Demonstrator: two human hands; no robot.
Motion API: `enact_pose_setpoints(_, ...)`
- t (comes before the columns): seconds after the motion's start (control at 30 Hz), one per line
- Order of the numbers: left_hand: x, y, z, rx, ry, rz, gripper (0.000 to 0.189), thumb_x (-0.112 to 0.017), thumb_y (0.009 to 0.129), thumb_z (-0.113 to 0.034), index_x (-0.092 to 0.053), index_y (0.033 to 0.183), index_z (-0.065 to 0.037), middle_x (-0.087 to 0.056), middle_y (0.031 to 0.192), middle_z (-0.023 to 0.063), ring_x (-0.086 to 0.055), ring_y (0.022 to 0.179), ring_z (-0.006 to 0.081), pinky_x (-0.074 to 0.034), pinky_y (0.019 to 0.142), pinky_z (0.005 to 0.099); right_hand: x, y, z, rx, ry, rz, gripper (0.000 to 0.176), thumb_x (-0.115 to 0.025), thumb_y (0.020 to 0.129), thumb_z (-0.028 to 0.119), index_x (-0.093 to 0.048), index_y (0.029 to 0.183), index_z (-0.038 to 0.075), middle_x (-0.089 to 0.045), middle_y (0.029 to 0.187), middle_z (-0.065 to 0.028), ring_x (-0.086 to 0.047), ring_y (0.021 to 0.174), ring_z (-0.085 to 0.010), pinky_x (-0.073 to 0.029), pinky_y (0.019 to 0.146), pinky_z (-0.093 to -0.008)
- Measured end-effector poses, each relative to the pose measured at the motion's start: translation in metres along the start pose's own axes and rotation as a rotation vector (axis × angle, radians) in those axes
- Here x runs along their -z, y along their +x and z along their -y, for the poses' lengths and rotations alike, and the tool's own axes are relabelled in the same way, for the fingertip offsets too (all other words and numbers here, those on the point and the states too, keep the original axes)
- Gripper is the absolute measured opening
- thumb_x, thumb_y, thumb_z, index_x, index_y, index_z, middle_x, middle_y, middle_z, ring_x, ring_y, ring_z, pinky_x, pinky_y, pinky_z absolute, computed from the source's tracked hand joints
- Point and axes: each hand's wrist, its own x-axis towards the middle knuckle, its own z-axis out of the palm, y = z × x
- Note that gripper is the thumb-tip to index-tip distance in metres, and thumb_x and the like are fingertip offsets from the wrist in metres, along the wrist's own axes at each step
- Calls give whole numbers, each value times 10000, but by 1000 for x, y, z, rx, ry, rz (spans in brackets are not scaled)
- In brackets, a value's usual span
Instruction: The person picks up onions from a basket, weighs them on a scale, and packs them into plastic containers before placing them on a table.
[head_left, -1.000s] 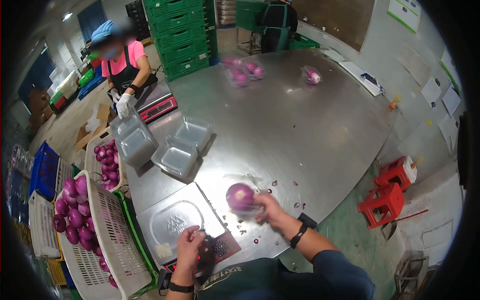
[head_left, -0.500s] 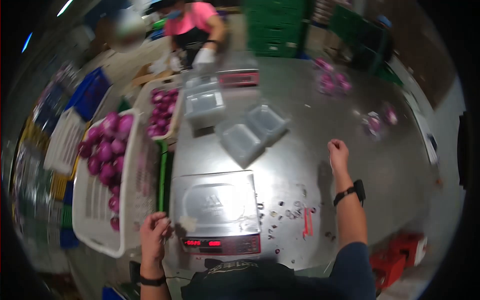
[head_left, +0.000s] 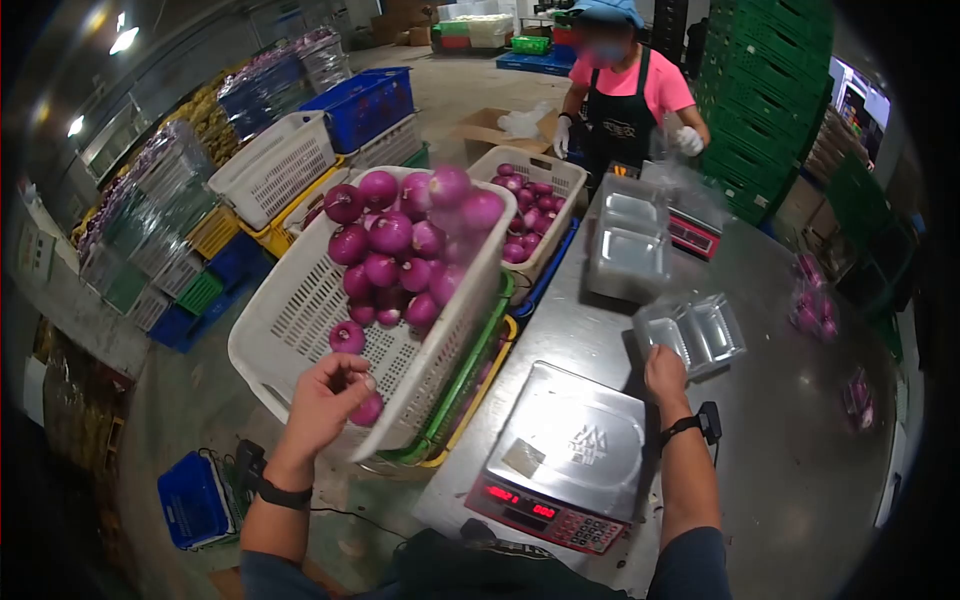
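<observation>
My left hand (head_left: 335, 398) reaches over the near end of a white perforated crate (head_left: 292, 310), fingers loosely curled and thumb apart. Just beneath its thumb lies a purple onion (head_left: 367, 409), partly covered by the hand. More purple onions (head_left: 390, 233) are heaped toward the crate's far end. On the steel table, my right hand (head_left: 666, 374) is closed on the near edge of a clear plastic tray (head_left: 712, 338) with two compartments. The digital scale (head_left: 570, 430) stands between my arms, its red display lit and a small pale patch on its plate.
Stacked clear trays (head_left: 628, 245) stand farther up the table (head_left: 790, 440), near a second scale (head_left: 692, 235). A person in a pink shirt (head_left: 670, 85) and white gloves stands across from me. Another onion crate (head_left: 555, 175), bagged onions (head_left: 812, 305) and green crates (head_left: 765, 90) are around.
My view has swung left and up. My left hand has gone from beside the scale to over the onion crate; my right hand has moved to the clear tray and gripped its edge.
</observation>
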Motion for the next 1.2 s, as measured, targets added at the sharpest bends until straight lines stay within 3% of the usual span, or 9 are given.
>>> enact_pose_setpoints(0.33,134,196,14,-177,484,-188,254,-752,879,-95,-656,1089,10,-655,862,0,-610,775,82,-508,703,247,-33,8,-7,-166,-50,-163,454,-446,1043,368,-675,976,-19,-694,965,-271,-648,936,-487,-491,823,-564)
enact_pose_setpoints(0.5,112,280,39,-499,865,-221,366,-799,776,-193,-679,1073,-14,-703,1007,165,-682,946,324,-542,882,414,-33,6,-4,-278,-125,-227,422,-464,1045,350,-659,959,-15,-682,931,-276,-646,917,-481,-485,807,-564)
enact_pose_setpoints(0.53,103,295,44,-500,897,-149,478,-821,744,-213,-652,1148,-21,-662,1157,190,-619,1114,388,-508,966,463,-36,7,-4,-317,-163,-295,407,-479,1044,351,-648,939,-4,-674,895,-271,-643,893,-478,-481,796,-565)
enact_pose_setpoints(0.67,59,334,55,-473,1064,-100,744,-875,690,-243,-542,1326,-48,-533,1370,200,-504,1253,435,-476,1042,475,-24,2,-9,-167,-216,-529,333,-577,1024,322,-595,891,17,-638,814,-231,-624,795,-444,-483,731,-526)
enact_pose_setpoints(0.77,44,362,85,-511,1122,-131,845,-902,654,-255,-513,1376,-53,-527,1373,220,-508,1251,435,-467,1061,489,27,1,11,-99,-166,-440,285,-652,997,271,-579,890,18,-630,810,-203,-615,773,-421,-495,714,-490)
enact_pose_setpoints(0.9,42,383,93,-439,1128,-100,1008,-915,564,-221,-465,1451,-55,-485,1420,225,-463,1311,452,-437,1106,502,80,-23,31,-8,2,-719,252,-692,969,221,-568,868,26,-595,801,-185,-585,712,-375,-460,644,-464)
enact_pose_setpoints(1.03,41,377,76,-464,1165,-124,967,-902,579,-228,-492,1434,-43,-541,1362,229,-529,1246,444,-465,1067,504,76,-128,75,368,-112,-441,221,-768,856,148,-578,792,57,-560,756,-162,-567,676,-358,-453,626,-455)
enact_pose_setpoints(1.13,45,365,72,-468,677,-190,791,-858,638,-271,-592,1333,-2,-676,1171,220,-656,1095,380,-515,981,459,66,-216,119,403,-39,-50,274,-818,801,197,-584,727,76,-576,726,-110,-588,717,-347,-459,654,-460)
enact_pose_setpoints(1.2,60,360,79,-131,74,-15,630,-769,780,-230,-571,1335,-6,-676,1187,139,-657,1079,249,-532,938,365,60,-255,135,420,22,107,285,-827,798,224,-594,721,79,-587,721,-92,-597,735,-340,-463,678,-466)
